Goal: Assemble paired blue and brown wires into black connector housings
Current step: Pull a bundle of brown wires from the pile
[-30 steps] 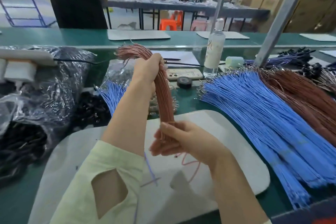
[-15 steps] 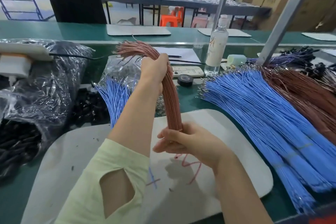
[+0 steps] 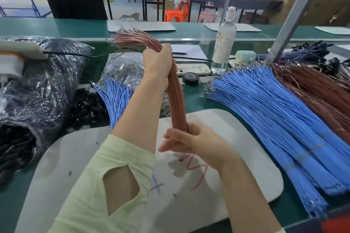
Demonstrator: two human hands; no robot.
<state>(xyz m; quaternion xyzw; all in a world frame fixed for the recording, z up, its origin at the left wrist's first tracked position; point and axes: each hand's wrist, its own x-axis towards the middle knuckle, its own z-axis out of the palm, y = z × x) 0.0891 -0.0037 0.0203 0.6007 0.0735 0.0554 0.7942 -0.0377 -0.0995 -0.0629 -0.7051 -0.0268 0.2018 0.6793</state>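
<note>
A thick bundle of brown wires (image 3: pixel 177 104) stands nearly upright over the white mat (image 3: pixel 246 138), its terminal ends fanning out at the top. My left hand (image 3: pixel 159 62) grips the bundle near its upper part. My right hand (image 3: pixel 197 143) holds its lower end, fingers wrapped round it. A small fan of blue wires (image 3: pixel 117 96) lies behind my left forearm. Large piles of blue wires (image 3: pixel 274 111) and brown wires (image 3: pixel 318 92) lie to the right. Black connector housings (image 3: pixel 85 108) sit heaped at the left.
Plastic bags (image 3: pixel 43 81) of black parts crowd the left side. A clear bottle (image 3: pixel 224 41), a black tape roll (image 3: pixel 191 78) and a white remote (image 3: pixel 193 67) stand behind the mat. A slanted metal post (image 3: pixel 295 13) rises at right. A person in black stands beyond the bench.
The brown bundle has shifted slightly right and more upright between both hands; my right hand moved a little up the mat with its lower end.
</note>
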